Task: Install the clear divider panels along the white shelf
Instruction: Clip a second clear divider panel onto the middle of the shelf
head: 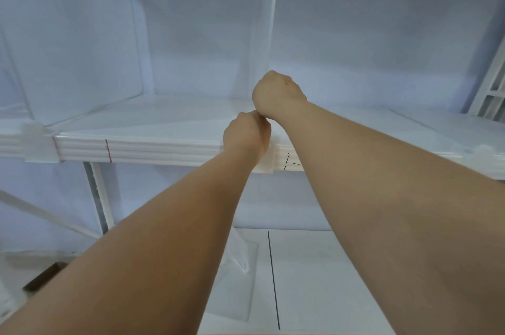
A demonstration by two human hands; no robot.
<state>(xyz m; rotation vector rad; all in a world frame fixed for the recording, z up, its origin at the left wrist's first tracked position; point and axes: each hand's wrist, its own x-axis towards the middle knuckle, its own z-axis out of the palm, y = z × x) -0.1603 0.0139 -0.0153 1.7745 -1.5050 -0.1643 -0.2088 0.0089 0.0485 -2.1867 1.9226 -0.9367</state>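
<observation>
With the right hand point(277, 94) curled tight round the foot of the upright clear divider panel point(266, 20) at the middle of the white shelf's point(153, 121) front edge, and the left hand point(246, 135) clenched on its clip point(267, 166) just below, press squarely down, keeping the panel plumb.
</observation>
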